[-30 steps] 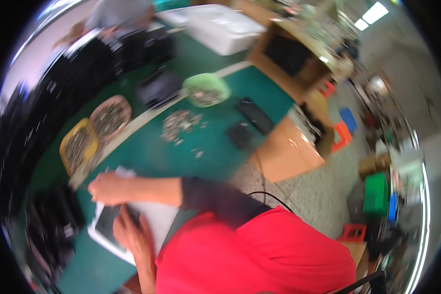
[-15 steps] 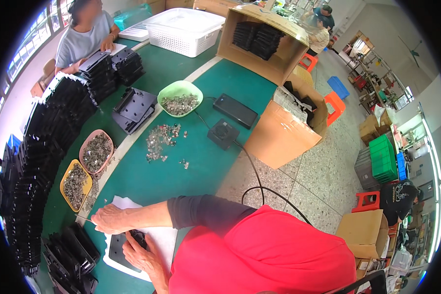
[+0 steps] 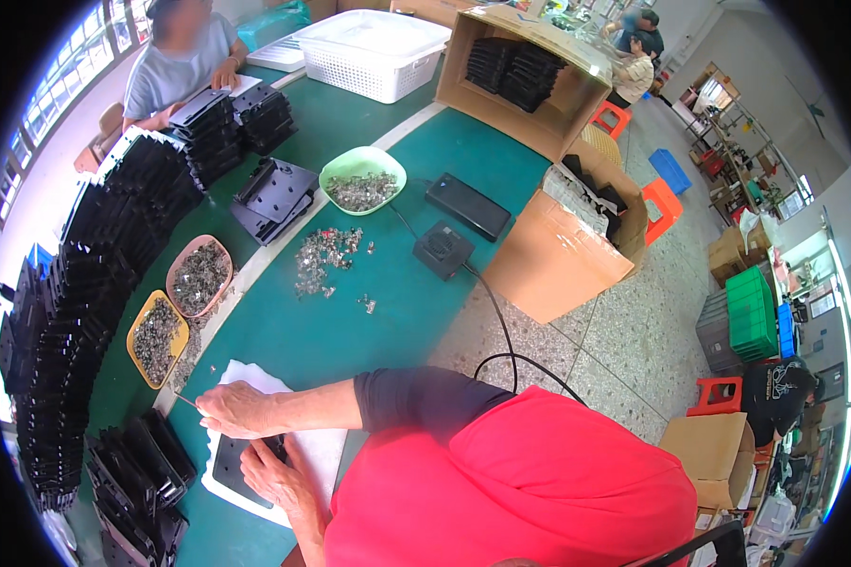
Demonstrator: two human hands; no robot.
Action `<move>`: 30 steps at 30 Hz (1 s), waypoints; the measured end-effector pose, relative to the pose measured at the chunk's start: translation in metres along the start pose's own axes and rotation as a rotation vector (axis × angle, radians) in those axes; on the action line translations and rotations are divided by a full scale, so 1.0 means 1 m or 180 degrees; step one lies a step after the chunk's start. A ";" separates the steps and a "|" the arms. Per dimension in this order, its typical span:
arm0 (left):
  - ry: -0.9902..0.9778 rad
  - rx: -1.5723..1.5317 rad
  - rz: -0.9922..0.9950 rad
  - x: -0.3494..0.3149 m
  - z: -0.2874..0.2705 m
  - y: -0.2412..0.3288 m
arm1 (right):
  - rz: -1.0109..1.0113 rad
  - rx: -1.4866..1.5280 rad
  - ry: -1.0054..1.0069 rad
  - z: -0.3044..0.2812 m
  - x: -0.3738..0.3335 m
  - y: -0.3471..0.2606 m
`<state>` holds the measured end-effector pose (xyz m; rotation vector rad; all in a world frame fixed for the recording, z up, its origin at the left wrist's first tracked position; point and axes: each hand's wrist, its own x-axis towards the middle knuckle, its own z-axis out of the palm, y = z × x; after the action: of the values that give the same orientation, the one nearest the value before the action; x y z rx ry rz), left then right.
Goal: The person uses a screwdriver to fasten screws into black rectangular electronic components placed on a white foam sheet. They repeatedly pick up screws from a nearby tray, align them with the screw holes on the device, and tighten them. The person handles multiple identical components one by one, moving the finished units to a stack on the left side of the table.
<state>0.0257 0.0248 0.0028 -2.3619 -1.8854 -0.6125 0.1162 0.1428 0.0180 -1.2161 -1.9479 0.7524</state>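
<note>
My right hand (image 3: 234,410), at the end of the dark-sleeved arm, is closed around a thin rod-like tool (image 3: 188,403) whose free end sticks out to the upper left. The tool's other end is hidden by the hand. Just below, the fingers of my left hand (image 3: 279,477) curl over a flat black plastic part (image 3: 232,465) and hold it down. The part lies on a white cloth or sheet (image 3: 329,454), partly covered by both hands. Small metal pieces fill a yellow bowl (image 3: 181,352) and a pink bowl (image 3: 169,283) beyond my right hand.
Black parts are stacked along the left (image 3: 52,378) and lower left (image 3: 142,472). Loose metal pieces (image 3: 321,257) lie near a green bowl (image 3: 399,189). A black fan-like device (image 3: 442,249) trails a cable. Cardboard boxes (image 3: 553,265) stand at right; a co-worker (image 3: 184,66) sits across.
The whole view has shifted slightly, so the table's things appear further right. Both hands stay over the black part with little visible movement, and the tool is still in my right hand.
</note>
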 end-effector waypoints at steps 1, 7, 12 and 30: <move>0.0028 -0.0018 0.0012 0.001 0.000 0.002 | -0.0006 0.0058 0.0100 0.002 -0.003 0.003; 0.0257 -0.0083 0.0111 0.006 0.001 0.008 | -0.0325 -0.0052 0.0416 0.002 -0.022 0.009; 0.0261 -0.0350 -0.0027 0.007 0.003 0.005 | -0.1116 -0.0631 0.0056 0.019 -0.014 0.038; 0.0262 -0.0412 -0.0136 0.004 -0.004 0.004 | 0.0575 0.1057 -0.0068 -0.024 0.009 0.018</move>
<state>0.0289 0.0260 0.0082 -2.3367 -1.9207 -0.8463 0.1418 0.1607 0.0208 -1.1889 -1.6599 1.1353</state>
